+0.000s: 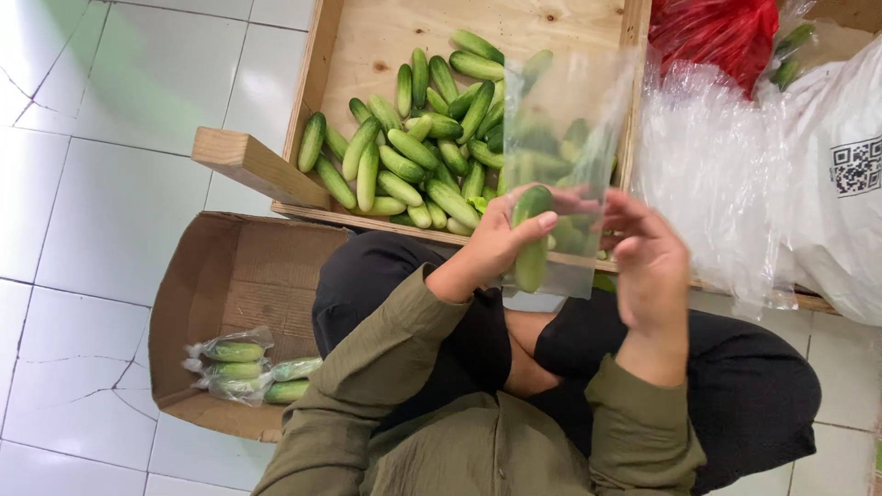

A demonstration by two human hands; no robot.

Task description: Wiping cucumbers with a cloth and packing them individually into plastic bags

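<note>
My left hand (496, 241) grips a small green cucumber (532, 262) together with the lower edge of a clear plastic bag (570, 119). The cucumber's lower part sits inside the bag's mouth. My right hand (648, 262) pinches the bag's other side, fingers on the plastic. The bag stands upright in front of a wooden crate (478, 23) that holds a pile of loose cucumbers (423, 156). I sit cross-legged in an olive shirt and dark trousers.
A cardboard box (230, 276) at my left knee holds bagged cucumbers (241, 367). At right lie a sheaf of clear bags (712, 174), a red plastic bag (721, 32) and a white sack (841, 174). White floor tiles (101, 147) spread to the left.
</note>
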